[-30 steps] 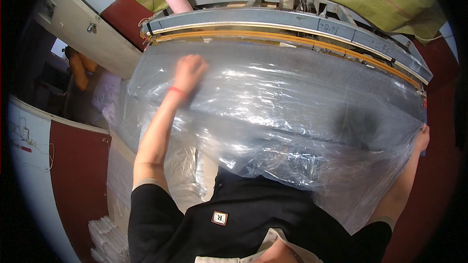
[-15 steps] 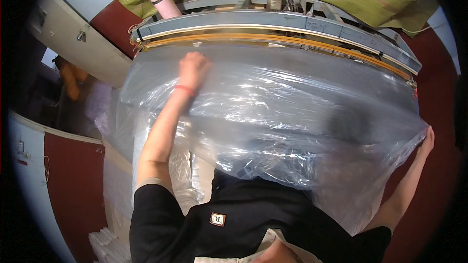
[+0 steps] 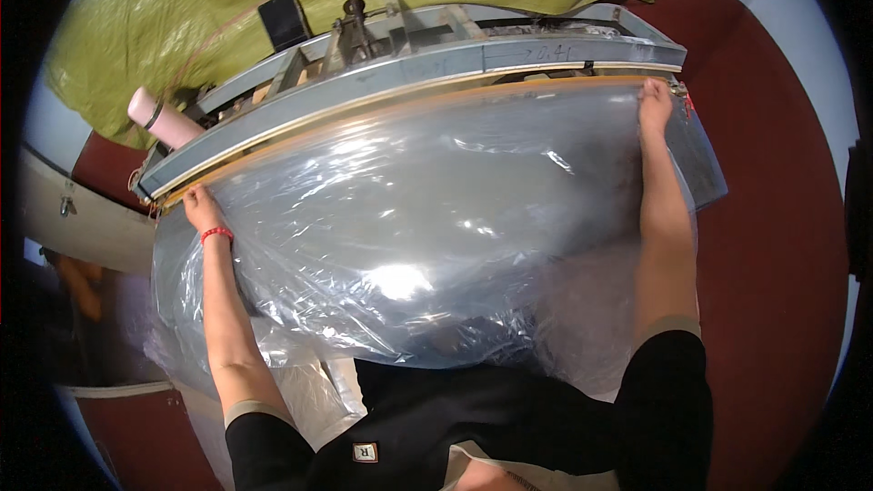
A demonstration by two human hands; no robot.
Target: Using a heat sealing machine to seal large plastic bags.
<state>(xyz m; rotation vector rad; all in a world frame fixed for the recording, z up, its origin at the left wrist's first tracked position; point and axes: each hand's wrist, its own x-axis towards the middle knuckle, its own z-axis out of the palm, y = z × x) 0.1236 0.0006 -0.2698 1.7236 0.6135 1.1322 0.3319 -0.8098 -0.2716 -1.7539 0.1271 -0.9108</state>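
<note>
A wide sheet of clear plastic film (image 3: 409, 209) is spread from the long grey metal frame (image 3: 409, 77) down to my body. Its far edge lies along the orange strip (image 3: 364, 118) on that frame. My left hand (image 3: 202, 207), with a red bracelet at the wrist, is closed on the film's far left corner beside the strip's left end. At the right end, my right hand (image 3: 655, 107) pinches the film's far right corner. Between the two hands the far edge runs fairly straight. My fingertips are partly hidden by the hands themselves.
On the frame's left end leans a pink bottle (image 3: 162, 116) with a dark band. A black flat object (image 3: 285, 21) and a metal clamp-like fitting (image 3: 356, 23) stand behind the frame. Yellow-green sheeting (image 3: 209, 36) hangs at the back. A dark red surface (image 3: 764, 264) lies to the right.
My right hand has risen from low at the right to the frame's right end, bringing the film's corner. My left hand has moved to the film's left corner. The view has turned.
</note>
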